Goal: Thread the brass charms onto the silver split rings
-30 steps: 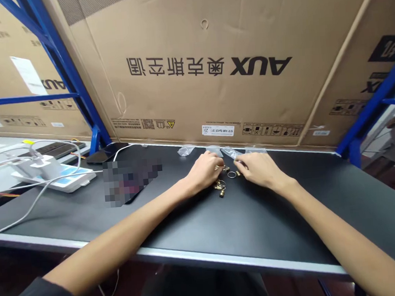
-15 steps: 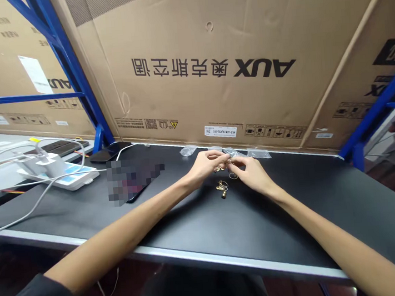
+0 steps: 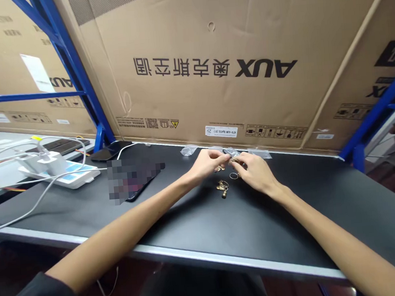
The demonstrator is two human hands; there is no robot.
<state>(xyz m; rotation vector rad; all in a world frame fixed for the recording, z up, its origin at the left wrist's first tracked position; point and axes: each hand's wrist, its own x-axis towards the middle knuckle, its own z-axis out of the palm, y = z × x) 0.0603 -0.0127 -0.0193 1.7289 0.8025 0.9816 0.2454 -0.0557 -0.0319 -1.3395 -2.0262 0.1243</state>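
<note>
My left hand (image 3: 206, 164) is closed, its thumb and fingers pinched near the fingertips of the other hand. Whatever it grips is too small to make out. My right hand (image 3: 257, 171) pinches a small gold-coloured metal trinket (image 3: 234, 160). Just below its fingers a thin metal ring (image 3: 234, 176) shows over the black tabletop. Nearer to me lies a keychain (image 3: 223, 187) with a ring and several brassy charms. More small gold pieces (image 3: 219, 168) are partly hidden under my left hand.
Clear plastic bags (image 3: 188, 150) lie along the back edge against a big cardboard box (image 3: 187, 103). To the left are a phone (image 3: 146, 186), partly blurred out, a second dark phone (image 3: 110, 151) and a white power strip (image 3: 79, 175) with cables. Blue rack posts (image 3: 95, 106) flank the table.
My hands have drawn slightly apart, the right one shifting a little to the right. More of the gold trinket and the thin ring now shows. The keychain stays in place.
</note>
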